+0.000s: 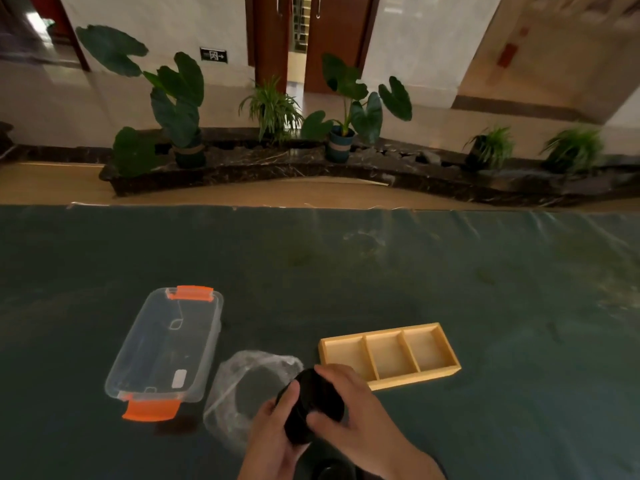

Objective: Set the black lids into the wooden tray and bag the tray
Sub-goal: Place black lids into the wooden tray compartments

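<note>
A stack of round black lids (311, 405) is held between both hands at the bottom centre. My left hand (277, 434) grips it from the left and below. My right hand (349, 410) wraps it from the right and above. To the upper right lies the wooden tray (446, 353), with three compartments that hold nothing. Left of the lids lies a crumpled clear plastic bag (228, 393), its mouth open. Another dark round object (332, 471) shows at the bottom edge, below my hands.
A clear plastic box (166, 344) with orange latches stands at the left on the dark green table cover (381, 271). Beyond the table's far edge are a wooden floor, a stone planter with several potted plants (343, 133) and a brown door.
</note>
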The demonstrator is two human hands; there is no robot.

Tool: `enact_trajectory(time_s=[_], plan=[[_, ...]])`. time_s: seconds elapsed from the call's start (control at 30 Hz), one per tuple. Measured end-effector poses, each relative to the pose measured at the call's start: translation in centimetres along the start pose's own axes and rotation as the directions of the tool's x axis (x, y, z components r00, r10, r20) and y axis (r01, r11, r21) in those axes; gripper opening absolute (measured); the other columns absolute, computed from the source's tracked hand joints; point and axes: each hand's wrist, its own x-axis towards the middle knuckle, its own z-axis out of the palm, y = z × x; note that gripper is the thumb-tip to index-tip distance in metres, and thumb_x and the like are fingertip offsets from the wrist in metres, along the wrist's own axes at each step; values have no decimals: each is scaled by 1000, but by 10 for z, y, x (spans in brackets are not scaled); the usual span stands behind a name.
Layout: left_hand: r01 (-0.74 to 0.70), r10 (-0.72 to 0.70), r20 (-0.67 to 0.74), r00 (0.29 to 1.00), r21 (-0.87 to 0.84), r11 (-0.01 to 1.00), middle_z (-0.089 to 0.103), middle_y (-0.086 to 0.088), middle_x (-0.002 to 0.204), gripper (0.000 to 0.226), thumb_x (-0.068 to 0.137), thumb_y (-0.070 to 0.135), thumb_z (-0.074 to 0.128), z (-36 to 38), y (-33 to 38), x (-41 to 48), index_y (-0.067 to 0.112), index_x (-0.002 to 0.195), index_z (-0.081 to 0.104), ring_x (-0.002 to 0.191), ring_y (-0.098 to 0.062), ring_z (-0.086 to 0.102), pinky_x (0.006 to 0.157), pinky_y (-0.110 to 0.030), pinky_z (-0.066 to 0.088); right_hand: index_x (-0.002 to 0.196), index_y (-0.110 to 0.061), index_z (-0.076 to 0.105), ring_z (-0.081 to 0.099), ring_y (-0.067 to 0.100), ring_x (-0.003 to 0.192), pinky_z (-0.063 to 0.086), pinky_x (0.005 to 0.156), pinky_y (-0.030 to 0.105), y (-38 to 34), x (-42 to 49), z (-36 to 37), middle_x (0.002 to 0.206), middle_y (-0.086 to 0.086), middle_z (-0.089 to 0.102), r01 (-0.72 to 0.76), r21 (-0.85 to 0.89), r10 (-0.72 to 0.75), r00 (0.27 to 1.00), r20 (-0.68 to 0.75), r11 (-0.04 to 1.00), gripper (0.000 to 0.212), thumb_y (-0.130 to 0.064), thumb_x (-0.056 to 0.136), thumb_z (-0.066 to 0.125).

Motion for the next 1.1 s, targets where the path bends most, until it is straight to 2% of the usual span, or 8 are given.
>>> enact_trajectory(time_s=[0.1,0.27,0.43,0.6,0.7,0.83,0.97,1.1], plan=[[59,-55,44,997,-83,995,73,-25,128,74,66,39,86,23,-22,1,3,129,69,116,-41,72,105,-54,52,152,-36,35,37,4,137,39,115,27,18,-4,-20,148,-16,37,44,-181,-34,998,59,983,99,-65,67,76],[106,-100,40,994,-212,971,67,-25,138,71,81,45,69,53,-51,11,2,137,63,126,-41,65,106,-54,48,146,-35,37,34,3,129,29,108,9,53,-2,-46,140,-14,43,108,-226,-98,994,54,968,89,-58,68,74],[118,-95,86,992,-326,938,67,-20,139,57,86,47,67,58,-60,11,8,127,74,124,-36,68,87,-48,63,141,-39,41,38,-1,128,25,102,2,71,3,-53,134,-20,44,97,-90,-93,994,50,991,86,-58,65,77],[105,-111,0,994,-329,938,69,-26,134,56,84,37,69,63,-60,19,1,127,72,119,-43,69,109,-53,46,126,-48,49,59,-2,118,51,102,20,83,18,-59,123,-23,62,-45,230,34,998,49,972,76,-46,62,89],[68,-107,-114,988,-301,951,71,-26,130,56,88,33,65,63,-54,19,3,135,65,120,-40,66,118,-55,38,120,-53,49,61,-6,113,51,92,14,95,38,-59,117,-28,64,-82,329,120,988,-98,941,73,-45,61,90],[58,-135,-211,968,-337,940,68,-21,133,50,101,36,56,47,-46,16,7,142,59,114,-37,65,104,-55,47,117,-49,36,54,6,113,50,97,22,114,78,-43,121,-20,52,-195,15,194,958,-211,981,76,-52,62,87],[96,-183,-204,962,-376,922,64,-21,135,51,104,37,51,26,-46,10,8,146,54,107,-38,63,96,-53,50,129,-31,43,47,19,124,46,109,39,130,99,-11,134,-4,52,-135,-395,114,990,-77,909,72,-58,72,77],[94,-181,-150,972,-457,884,79,-21,108,44,102,36,55,15,-44,7,7,135,63,98,-38,73,73,-61,57,131,-25,47,45,29,127,37,114,48,143,102,11,139,5,51,-124,-553,136,991,-20,824,70,-58,75,72]])
